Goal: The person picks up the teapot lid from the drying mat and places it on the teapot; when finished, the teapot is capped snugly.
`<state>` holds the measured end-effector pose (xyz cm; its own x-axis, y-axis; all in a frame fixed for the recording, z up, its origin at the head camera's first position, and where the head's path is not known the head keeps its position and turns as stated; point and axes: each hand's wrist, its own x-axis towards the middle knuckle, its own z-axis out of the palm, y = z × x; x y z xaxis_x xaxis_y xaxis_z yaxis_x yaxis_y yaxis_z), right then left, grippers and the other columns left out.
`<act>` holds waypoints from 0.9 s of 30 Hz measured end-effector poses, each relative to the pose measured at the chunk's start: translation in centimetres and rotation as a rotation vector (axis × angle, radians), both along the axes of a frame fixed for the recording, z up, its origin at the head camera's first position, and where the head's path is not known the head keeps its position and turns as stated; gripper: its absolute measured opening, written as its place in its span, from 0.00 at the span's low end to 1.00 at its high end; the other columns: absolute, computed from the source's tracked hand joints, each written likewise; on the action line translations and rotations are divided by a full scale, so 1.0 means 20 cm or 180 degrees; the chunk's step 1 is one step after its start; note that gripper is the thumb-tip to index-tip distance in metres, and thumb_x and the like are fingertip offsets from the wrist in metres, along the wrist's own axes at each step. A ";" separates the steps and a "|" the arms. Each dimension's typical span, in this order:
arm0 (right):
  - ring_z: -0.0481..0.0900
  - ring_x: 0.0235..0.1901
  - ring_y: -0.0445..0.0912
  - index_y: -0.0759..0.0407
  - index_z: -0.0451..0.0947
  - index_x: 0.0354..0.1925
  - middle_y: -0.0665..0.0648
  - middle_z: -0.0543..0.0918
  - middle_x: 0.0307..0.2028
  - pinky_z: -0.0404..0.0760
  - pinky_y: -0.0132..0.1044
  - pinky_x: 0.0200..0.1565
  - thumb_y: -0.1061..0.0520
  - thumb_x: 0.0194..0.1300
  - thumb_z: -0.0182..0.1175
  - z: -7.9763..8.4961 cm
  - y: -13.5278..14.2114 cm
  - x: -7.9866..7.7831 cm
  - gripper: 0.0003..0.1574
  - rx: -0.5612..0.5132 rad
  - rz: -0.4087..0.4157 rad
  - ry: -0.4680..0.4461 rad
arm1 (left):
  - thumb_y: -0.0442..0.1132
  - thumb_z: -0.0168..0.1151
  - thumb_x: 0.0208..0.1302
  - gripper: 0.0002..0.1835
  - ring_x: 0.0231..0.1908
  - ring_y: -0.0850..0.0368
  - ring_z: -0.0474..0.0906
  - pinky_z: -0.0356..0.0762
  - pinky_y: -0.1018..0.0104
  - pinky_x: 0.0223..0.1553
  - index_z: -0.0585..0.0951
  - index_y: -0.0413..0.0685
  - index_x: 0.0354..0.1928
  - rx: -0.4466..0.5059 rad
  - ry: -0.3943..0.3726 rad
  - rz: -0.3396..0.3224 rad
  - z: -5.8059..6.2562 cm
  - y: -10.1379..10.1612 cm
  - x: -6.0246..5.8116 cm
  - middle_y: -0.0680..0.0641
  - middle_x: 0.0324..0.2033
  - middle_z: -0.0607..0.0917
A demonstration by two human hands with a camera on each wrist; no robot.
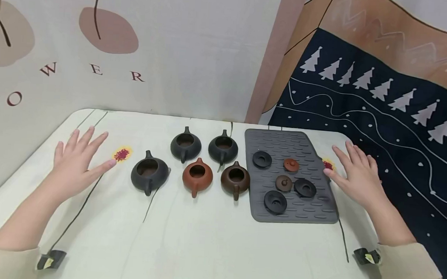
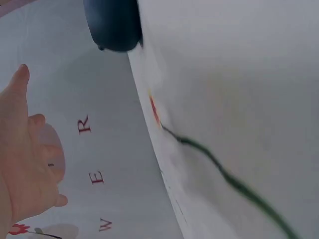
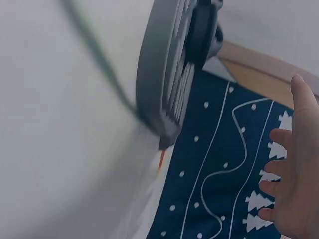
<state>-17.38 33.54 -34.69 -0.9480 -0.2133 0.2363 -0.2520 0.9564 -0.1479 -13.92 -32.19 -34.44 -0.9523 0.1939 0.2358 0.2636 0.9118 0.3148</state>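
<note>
Small lidless teapots stand on the white tabletop in the head view: a black teapot (image 1: 150,173) at left, two more behind it, a reddish clay teapot (image 1: 197,176) and a dark brown teapot (image 1: 235,179). To their right, a grey ridged mat (image 1: 292,214) bears several lids, among them a reddish lid (image 1: 291,165), a brown lid (image 1: 284,183) and a black lid (image 1: 275,202). My left hand (image 1: 74,164), fingers spread, is left of the nearest black teapot and holds nothing. Fingers extended, my right hand (image 1: 359,175) hovers beyond the mat's right edge, also holding nothing.
The white tablecloth (image 1: 201,249) has printed flowers with long stems. Behind the table hangs a pale curtain (image 1: 193,61) with printed letters, and at right a dark blue cloth (image 1: 325,107) with tree shapes. Dark straps show near both beige sleeves.
</note>
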 end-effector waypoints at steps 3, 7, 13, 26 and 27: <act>0.40 0.71 0.63 0.57 0.54 0.73 0.69 0.47 0.72 0.33 0.63 0.65 0.34 0.67 0.52 0.00 -0.04 0.02 0.47 -0.0098 0.0103 0.0118 | 0.52 0.57 0.67 0.41 0.70 0.35 0.27 0.18 0.32 0.60 0.51 0.46 0.75 0.0221 0.0113 -0.0120 -0.01 0.06 0.01 0.34 0.73 0.43; 0.47 0.69 0.65 0.59 0.59 0.70 0.70 0.53 0.70 0.37 0.64 0.65 0.35 0.66 0.55 -0.01 -0.10 0.05 0.45 -0.0280 0.0273 0.0266 | 0.50 0.60 0.65 0.42 0.71 0.35 0.30 0.21 0.32 0.61 0.54 0.44 0.74 0.0520 0.0177 -0.0250 -0.03 0.12 0.03 0.33 0.72 0.46; 0.54 0.65 0.66 0.62 0.66 0.66 0.69 0.59 0.67 0.44 0.66 0.64 0.42 0.65 0.61 -0.03 -0.21 0.10 0.40 -0.0709 0.0522 0.0261 | 0.43 0.65 0.62 0.43 0.71 0.37 0.33 0.25 0.32 0.63 0.54 0.44 0.74 0.1030 0.0051 -0.0427 -0.05 0.20 0.04 0.33 0.72 0.49; 0.64 0.58 0.59 0.60 0.77 0.56 0.60 0.72 0.56 0.62 0.65 0.54 0.55 0.56 0.71 -0.08 -0.37 0.17 0.29 -0.1270 0.0827 -0.0011 | 0.44 0.68 0.60 0.51 0.67 0.30 0.48 0.45 0.28 0.59 0.45 0.54 0.76 0.1699 -0.0687 -0.0219 -0.13 0.25 0.04 0.31 0.69 0.54; 0.66 0.57 0.57 0.60 0.78 0.55 0.59 0.73 0.55 0.64 0.63 0.54 0.55 0.56 0.71 -0.09 -0.38 0.17 0.28 -0.1286 0.0845 -0.0033 | 0.45 0.69 0.60 0.52 0.67 0.30 0.47 0.44 0.28 0.59 0.44 0.55 0.76 0.1720 -0.0752 -0.0179 -0.14 0.24 0.04 0.31 0.69 0.54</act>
<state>-13.92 26.01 -36.52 -0.8759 -0.3413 0.3411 -0.4763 0.7245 -0.4982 -13.20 -27.29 -37.16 -0.9827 0.1570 0.0982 0.1733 0.5924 0.7868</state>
